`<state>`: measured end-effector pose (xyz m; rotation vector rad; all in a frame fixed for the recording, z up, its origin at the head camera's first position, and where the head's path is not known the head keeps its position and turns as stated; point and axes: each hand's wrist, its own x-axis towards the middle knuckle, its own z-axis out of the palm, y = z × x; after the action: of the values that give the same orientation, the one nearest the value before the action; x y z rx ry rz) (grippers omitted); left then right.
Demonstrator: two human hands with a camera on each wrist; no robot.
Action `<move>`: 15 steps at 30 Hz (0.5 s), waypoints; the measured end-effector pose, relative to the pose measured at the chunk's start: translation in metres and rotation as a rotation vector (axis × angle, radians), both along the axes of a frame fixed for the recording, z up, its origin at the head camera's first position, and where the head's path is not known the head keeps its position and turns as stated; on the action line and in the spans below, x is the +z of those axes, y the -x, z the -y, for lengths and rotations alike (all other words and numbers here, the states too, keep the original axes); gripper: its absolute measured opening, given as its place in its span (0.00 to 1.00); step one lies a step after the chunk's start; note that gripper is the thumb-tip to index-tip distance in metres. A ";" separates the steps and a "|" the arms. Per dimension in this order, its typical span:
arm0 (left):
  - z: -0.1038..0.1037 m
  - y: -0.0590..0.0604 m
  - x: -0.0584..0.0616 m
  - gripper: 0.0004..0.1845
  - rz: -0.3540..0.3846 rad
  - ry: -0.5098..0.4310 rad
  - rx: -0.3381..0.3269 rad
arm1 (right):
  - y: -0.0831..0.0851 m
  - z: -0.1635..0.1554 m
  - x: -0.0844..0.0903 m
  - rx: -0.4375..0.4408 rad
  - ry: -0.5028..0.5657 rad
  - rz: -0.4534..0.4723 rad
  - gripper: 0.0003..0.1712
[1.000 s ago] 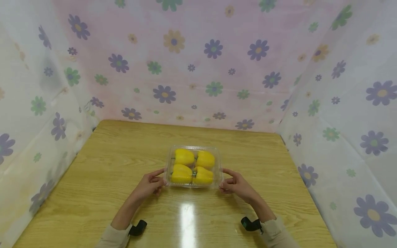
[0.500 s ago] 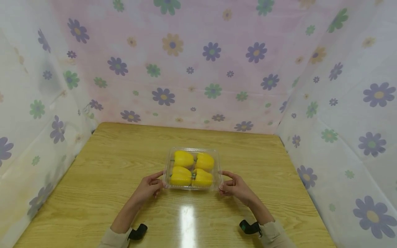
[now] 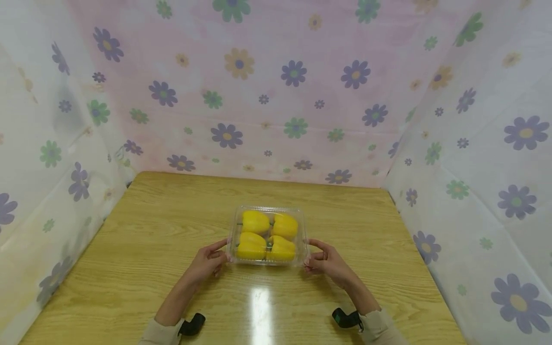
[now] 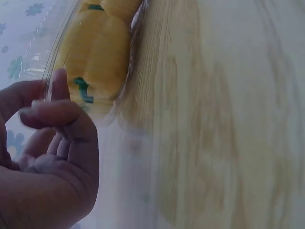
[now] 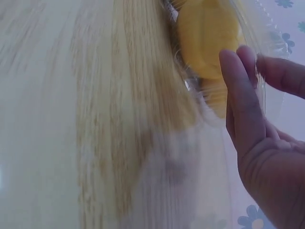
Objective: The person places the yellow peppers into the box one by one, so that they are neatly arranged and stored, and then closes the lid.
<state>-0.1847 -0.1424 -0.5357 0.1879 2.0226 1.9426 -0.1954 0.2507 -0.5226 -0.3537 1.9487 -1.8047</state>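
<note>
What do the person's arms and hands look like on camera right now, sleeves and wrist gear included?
Both hands, left hand and right hand, are bare: no gloves or rings show. Beige sleeves end above the wrists. A small black device sits at the left wrist; the right wrist device is black with a green spot.

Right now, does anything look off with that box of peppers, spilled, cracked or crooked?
Nothing stands out. The clear box sits flat and square on the table, lid on, with four yellow peppers packed inside. The left hand and right hand pinch its near corners. Nothing has spilled.
</note>
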 end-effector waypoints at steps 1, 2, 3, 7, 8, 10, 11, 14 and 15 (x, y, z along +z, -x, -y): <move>0.000 0.000 0.000 0.33 -0.001 0.000 -0.015 | 0.000 -0.001 -0.001 0.011 0.009 0.003 0.44; 0.001 0.000 0.000 0.33 -0.009 0.001 -0.031 | -0.001 -0.002 -0.002 0.022 0.017 0.005 0.44; 0.001 -0.001 0.000 0.33 -0.013 0.003 -0.044 | -0.001 -0.003 -0.004 0.031 0.028 0.008 0.45; 0.003 0.000 0.001 0.34 -0.042 0.023 -0.083 | -0.002 -0.005 -0.009 0.056 0.061 0.028 0.44; 0.004 0.000 0.000 0.34 -0.048 0.028 -0.084 | -0.002 -0.005 -0.010 0.057 0.062 0.030 0.44; 0.005 0.001 0.000 0.34 -0.058 0.040 -0.075 | -0.002 -0.005 -0.011 0.055 0.058 0.033 0.43; 0.006 0.001 -0.001 0.33 -0.062 0.047 -0.069 | -0.002 -0.004 -0.011 0.054 0.051 0.029 0.42; 0.006 0.001 -0.001 0.32 -0.076 0.062 -0.054 | -0.003 -0.004 -0.010 0.055 0.025 0.011 0.40; 0.006 0.001 -0.001 0.32 -0.082 0.068 -0.054 | -0.003 -0.005 -0.009 0.054 0.015 0.004 0.39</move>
<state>-0.1855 -0.1486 -0.5369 0.3067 2.1093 1.8589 -0.1920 0.2554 -0.5311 -0.4038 1.9049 -1.7855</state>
